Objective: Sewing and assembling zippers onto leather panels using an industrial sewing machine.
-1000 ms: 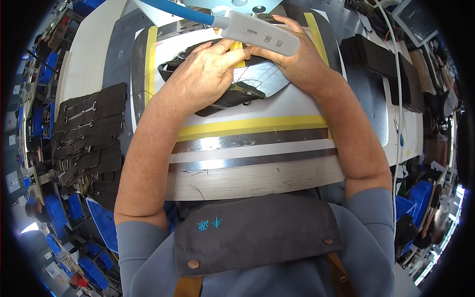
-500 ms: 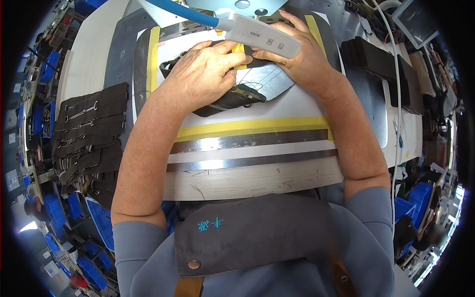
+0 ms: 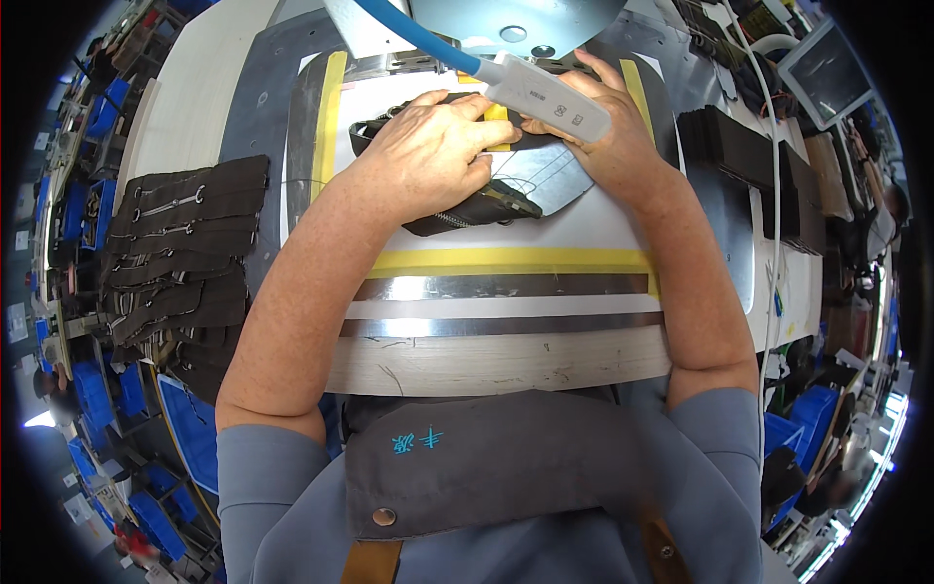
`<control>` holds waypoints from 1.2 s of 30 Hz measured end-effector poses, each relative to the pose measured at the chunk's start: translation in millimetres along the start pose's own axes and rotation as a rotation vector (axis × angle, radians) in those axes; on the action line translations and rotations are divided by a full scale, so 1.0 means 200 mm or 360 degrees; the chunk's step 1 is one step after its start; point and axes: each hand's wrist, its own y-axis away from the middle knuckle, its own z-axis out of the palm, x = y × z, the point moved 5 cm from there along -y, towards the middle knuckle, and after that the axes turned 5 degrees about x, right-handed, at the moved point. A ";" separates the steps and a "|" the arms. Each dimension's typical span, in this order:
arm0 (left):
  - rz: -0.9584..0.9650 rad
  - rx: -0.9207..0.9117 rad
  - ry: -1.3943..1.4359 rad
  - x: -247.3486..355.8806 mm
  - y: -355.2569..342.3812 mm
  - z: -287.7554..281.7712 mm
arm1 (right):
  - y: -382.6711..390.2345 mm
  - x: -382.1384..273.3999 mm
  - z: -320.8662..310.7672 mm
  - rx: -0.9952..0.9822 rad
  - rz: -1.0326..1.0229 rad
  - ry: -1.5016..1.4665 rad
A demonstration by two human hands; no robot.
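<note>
1. The left hand point(image 3: 428, 156) lies palm down on a black zippered piece point(image 3: 457, 200), fingers spread and pressing it flat. It pins the piece and does not grip it.
2. The right hand point(image 3: 613, 146) rests at the piece's right end, fingers curled toward the seam area. Whether they pinch the fabric cannot be told, because a white unit point(image 3: 550, 97) on a blue hose point(image 3: 409, 29) hangs across them.
3. The piece lies on a white plate point(image 3: 584, 229) edged with yellow tape point(image 3: 511, 261), toward its far side and under both hands. A grey shaped panel point(image 3: 545, 175) sits partly under its right end.
4. Handling, as judged: the piece looks soft, light and limp and is likely to fold or shift if lifted by one corner. The zipper edge point(image 3: 452, 220) looks firmer and offers the better hold. Flat pressure from above seems the safest way to keep it in place.
5. A stack of similar black pieces point(image 3: 180, 253) lies to the left, well apart from the hands.
6. More black stock point(image 3: 739, 156) sits at the right of the table.
</note>
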 end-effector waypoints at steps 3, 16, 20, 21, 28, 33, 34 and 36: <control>-0.0014 -0.0024 0.0002 -0.01 -0.01 0.01 | 0.01 0.01 0.02 -0.0049 -0.0046 0.0066; -0.0040 -0.0083 0.0000 -0.03 -0.02 0.01 | 0.00 0.05 0.03 -0.0125 -0.0015 0.0004; -0.0035 -0.0073 -0.0052 -0.02 -0.01 0.02 | 0.01 0.03 0.03 -0.0092 -0.0049 0.0052; -0.0034 -0.0071 -0.0054 -0.03 -0.01 0.02 | 0.01 0.03 0.04 -0.0090 -0.0046 0.0052; 0.0016 -0.0027 -0.0196 -0.05 -0.05 -0.01 | -0.03 0.10 0.05 -0.0090 0.0123 -0.0026; 0.0017 -0.0128 -0.0244 0.05 -0.03 -0.10 | -0.05 0.12 0.04 -0.0089 0.0081 0.0091; 0.0084 0.0059 -0.0272 0.05 -0.01 -0.11 | -0.06 0.12 0.04 -0.0105 0.0074 0.0119; 0.0062 0.0118 -0.0262 0.03 0.02 -0.09 | -0.07 0.14 0.06 -0.0132 0.0096 0.0166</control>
